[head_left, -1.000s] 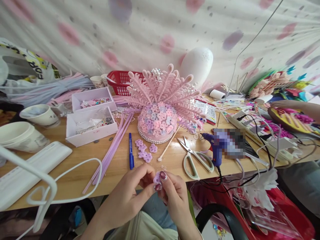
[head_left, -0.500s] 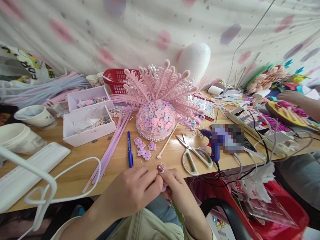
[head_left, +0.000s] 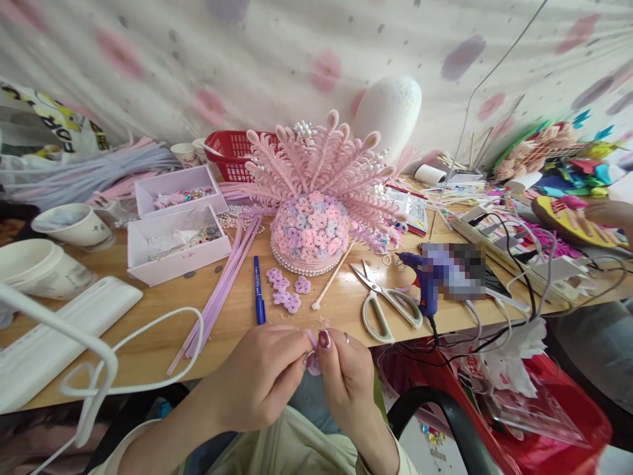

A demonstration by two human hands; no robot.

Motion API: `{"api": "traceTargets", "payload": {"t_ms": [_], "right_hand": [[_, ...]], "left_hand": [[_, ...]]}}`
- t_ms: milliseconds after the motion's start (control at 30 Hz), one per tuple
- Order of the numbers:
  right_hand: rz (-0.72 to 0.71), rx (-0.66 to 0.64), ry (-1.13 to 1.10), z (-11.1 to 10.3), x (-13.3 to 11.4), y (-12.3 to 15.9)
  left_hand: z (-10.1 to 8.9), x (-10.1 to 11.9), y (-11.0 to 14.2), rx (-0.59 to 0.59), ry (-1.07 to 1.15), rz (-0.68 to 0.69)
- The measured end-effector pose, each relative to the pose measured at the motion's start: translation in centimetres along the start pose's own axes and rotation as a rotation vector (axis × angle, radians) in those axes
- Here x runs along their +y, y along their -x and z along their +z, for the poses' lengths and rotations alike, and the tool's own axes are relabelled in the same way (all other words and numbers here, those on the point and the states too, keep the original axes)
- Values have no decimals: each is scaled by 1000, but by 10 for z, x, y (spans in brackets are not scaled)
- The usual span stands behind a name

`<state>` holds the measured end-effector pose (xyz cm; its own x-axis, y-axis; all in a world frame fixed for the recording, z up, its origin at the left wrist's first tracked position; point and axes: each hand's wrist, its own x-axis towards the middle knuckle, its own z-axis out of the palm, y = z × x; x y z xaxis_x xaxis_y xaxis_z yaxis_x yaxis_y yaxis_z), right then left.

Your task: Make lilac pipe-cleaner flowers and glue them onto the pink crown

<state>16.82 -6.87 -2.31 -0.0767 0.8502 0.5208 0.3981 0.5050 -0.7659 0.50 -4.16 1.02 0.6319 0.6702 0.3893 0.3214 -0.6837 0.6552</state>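
Note:
My left hand [head_left: 267, 373] and my right hand [head_left: 347, 376] meet at the table's front edge, both closed, pinching a small lilac pipe-cleaner piece [head_left: 313, 365] between the fingertips. Fingers hide much of its shape. Just beyond lie several finished lilac pipe-cleaner flowers [head_left: 283, 290], with a blue marker pen [head_left: 258, 293] to their left and a thin stick [head_left: 332, 280] to their right. Behind them stands a pink headdress [head_left: 310, 227], its dome covered in pastel flowers, a row of pearls around the base and feather-like pipe-cleaner plumes rising above.
Scissors [head_left: 378, 300] and a blue glue gun [head_left: 426, 280] lie to the right, with a power strip [head_left: 509, 254] and cables beyond. Lilac pipe cleaners [head_left: 217, 290], bead boxes [head_left: 180, 254] and a white cable [head_left: 148, 389] occupy the left. Another person's hand [head_left: 610, 218] is at far right.
My right hand has turned, its thumb now upright against the lilac piece, and more of that piece shows between the fingers. The camera view has shifted slightly.

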Motion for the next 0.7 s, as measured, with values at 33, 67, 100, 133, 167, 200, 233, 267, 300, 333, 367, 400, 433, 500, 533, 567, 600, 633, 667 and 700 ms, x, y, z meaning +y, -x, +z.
{"api": "traceTargets", "payload": {"t_ms": [33,67,100,133,167,200,233,267,300,333,367,400,433,500,533,567,600,633,667,700], "right_hand": [[-74,10,61,0,1,-1],[-136,9,112,-1,2,-2],[-192,1,152,-1,4,-3],[-242,-10,184,-1,5,-4],[-288,-19,208,-1,5,-5],[-327,-24,226,-1,6,-6],[-350,-22,242,0,7,-7],[-350,-13,258,1,8,-7],[-320,0,269,2,8,-7],[-262,18,270,4,9,-6],[-182,36,253,6,10,-5],[-89,55,216,9,10,-3],[4,67,163,12,11,-1],[154,61,48,16,10,4],[203,42,4,18,10,6],[240,13,-30,18,9,7],[267,-22,-56,18,8,7],[290,-60,-76,17,7,6],[308,-97,-91,15,6,5],[320,-132,-100,13,5,2]], "left_hand": [[-2,-1,-1,-47,117,-66],[-5,-1,-3,-93,236,-138],[-6,-2,-4,-134,357,-219],[-7,-3,-6,-165,476,-304],[-8,-4,-8,-189,587,-385],[-7,-5,-9,-203,682,-460],[-6,-5,-10,-200,758,-520],[-3,-5,-11,-177,810,-564],[0,-5,-11,-131,837,-592],[4,-4,-10,-63,842,-613],[9,-4,-8,18,829,-628],[14,-3,-5,91,808,-644],[18,-3,-2,146,782,-656],[26,-1,6,172,732,-667],[29,0,9,186,700,-657],[30,1,13,201,658,-644],[30,2,15,217,605,-627],[29,3,17,220,539,-610],[28,5,19,207,464,-593],[25,6,19,179,386,-571]]}}
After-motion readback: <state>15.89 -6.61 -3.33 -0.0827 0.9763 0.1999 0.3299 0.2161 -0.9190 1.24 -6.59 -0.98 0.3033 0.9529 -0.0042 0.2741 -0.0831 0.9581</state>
